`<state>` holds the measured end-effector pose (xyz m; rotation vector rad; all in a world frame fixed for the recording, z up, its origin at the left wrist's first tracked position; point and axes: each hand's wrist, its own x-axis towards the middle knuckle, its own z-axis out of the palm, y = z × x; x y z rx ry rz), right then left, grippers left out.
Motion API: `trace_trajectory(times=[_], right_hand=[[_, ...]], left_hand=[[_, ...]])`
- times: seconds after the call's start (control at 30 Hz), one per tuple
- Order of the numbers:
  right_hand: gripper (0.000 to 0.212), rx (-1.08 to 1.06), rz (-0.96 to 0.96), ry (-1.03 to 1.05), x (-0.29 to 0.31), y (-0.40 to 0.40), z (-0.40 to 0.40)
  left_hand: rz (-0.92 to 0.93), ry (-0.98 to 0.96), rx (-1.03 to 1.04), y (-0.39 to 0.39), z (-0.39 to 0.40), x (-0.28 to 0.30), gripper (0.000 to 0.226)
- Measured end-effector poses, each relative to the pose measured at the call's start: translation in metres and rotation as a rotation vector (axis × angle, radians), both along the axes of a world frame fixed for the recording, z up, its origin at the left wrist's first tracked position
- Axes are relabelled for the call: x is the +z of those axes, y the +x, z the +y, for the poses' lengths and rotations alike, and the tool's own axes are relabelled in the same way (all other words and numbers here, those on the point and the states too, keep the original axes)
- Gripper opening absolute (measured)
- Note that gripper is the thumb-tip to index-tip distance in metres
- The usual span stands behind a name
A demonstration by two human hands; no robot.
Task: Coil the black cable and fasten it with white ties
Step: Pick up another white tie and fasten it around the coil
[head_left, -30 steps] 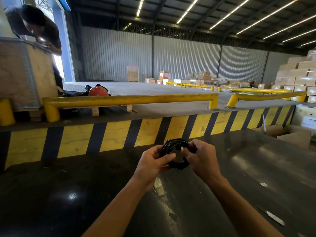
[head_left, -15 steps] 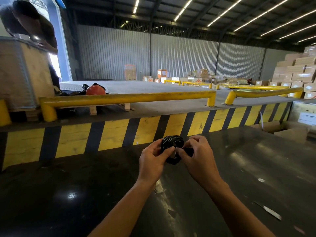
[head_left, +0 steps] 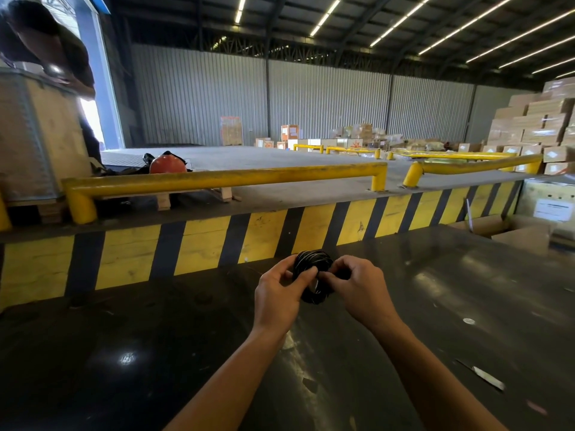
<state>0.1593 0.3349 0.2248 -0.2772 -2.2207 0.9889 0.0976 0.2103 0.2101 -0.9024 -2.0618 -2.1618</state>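
Observation:
A small tight coil of black cable [head_left: 314, 260] is held upright above the dark table [head_left: 155, 353], between both hands. My left hand [head_left: 277, 293] grips its left side, thumb and fingers pinched at the coil's middle. My right hand [head_left: 361, 290] grips the right side, fingertips meeting the left thumb at the centre. Thin pale lines show across the coil; I cannot tell whether they are ties or glints. The coil's middle and right half are hidden by my fingers.
A flat white strip [head_left: 482, 374] lies on the table at the right. A yellow-and-black striped dock edge [head_left: 199, 244] rises behind the table, with yellow rails [head_left: 217, 178] above. Cardboard boxes [head_left: 516, 234] sit at the far right. A person leans on a crate [head_left: 40, 135] at the far left.
The coil has been squeezed from a wider open ring into a tighter bundle, and both hands have closed in on its centre. The hands stay at about the same spot.

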Motion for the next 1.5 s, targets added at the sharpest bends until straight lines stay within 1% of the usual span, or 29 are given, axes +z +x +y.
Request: trace_trajectory(times=[0.1,0.13,0.17,0.23,0.3,0.37,0.43,0.47,0.57,0.67,0.83,0.9,0.97,1.07,1.23,1.4,1.5], right_hand=[[0.01,0.091,-0.037,-0.129,-0.001,0.0,-0.005],[0.009,0.137,-0.041,-0.175,-0.001,0.001,-0.006],[0.01,0.2,-0.044,-0.229,-0.001,0.002,-0.007],[0.02,0.348,-0.052,-0.343,0.001,0.004,-0.01],[0.026,0.431,-0.042,-0.413,0.002,0.007,-0.01],[0.023,0.41,-0.023,-0.414,0.001,0.009,-0.01],[0.013,0.341,-0.006,-0.399,-0.001,0.011,-0.009],[0.012,0.31,0.011,-0.393,-0.002,0.012,-0.007],[0.013,0.275,0.065,-0.384,-0.003,0.014,-0.001],[0.014,0.312,0.032,-0.37,-0.004,0.016,0.004],[0.029,0.42,-0.062,-0.329,-0.005,0.023,0.013],[0.03,0.448,-0.078,-0.321,-0.005,0.026,0.015],[0.029,0.443,-0.083,-0.288,-0.005,0.028,0.018],[0.027,0.447,-0.108,-0.259,-0.008,0.03,0.023],[0.025,0.475,-0.103,-0.322,-0.01,0.032,0.026],[0.021,0.486,-0.114,-0.471,-0.012,0.032,0.033],[0.023,0.481,-0.093,-0.465,-0.012,0.033,0.033]], left_hand=[[-0.016,-0.008,-0.007,0.001,0.001,-0.001,0.024],[-0.023,-0.008,-0.01,0.002,0.001,-0.001,0.025],[-0.029,-0.005,-0.011,0.001,0.001,0.0,0.032],[-0.05,0.008,-0.008,0.0,0.001,0.0,0.037],[-0.051,0.004,-0.011,-0.001,0.0,0.0,0.036],[-0.023,-0.018,-0.019,-0.001,0.0,0.0,0.035],[0.009,-0.04,-0.008,0.0,0.001,0.0,0.04],[0.025,-0.047,0.005,-0.001,0.001,0.001,0.042],[0.095,-0.101,0.058,-0.002,0.0,-0.001,0.05],[0.173,-0.168,0.058,-0.003,-0.002,-0.003,0.057],[0.258,-0.272,0.021,-0.002,-0.008,0.002,0.078],[0.29,-0.334,-0.007,-0.003,-0.011,0.004,0.087],[0.319,-0.399,-0.052,-0.003,-0.013,0.005,0.091],[0.36,-0.472,-0.107,-0.006,-0.017,0.007,0.092],[0.467,-0.567,-0.141,-0.01,-0.019,0.01,0.09],[0.531,-0.59,-0.147,-0.01,-0.016,0.012,0.085],[0.552,-0.589,-0.119,-0.007,-0.014,0.011,0.081]])
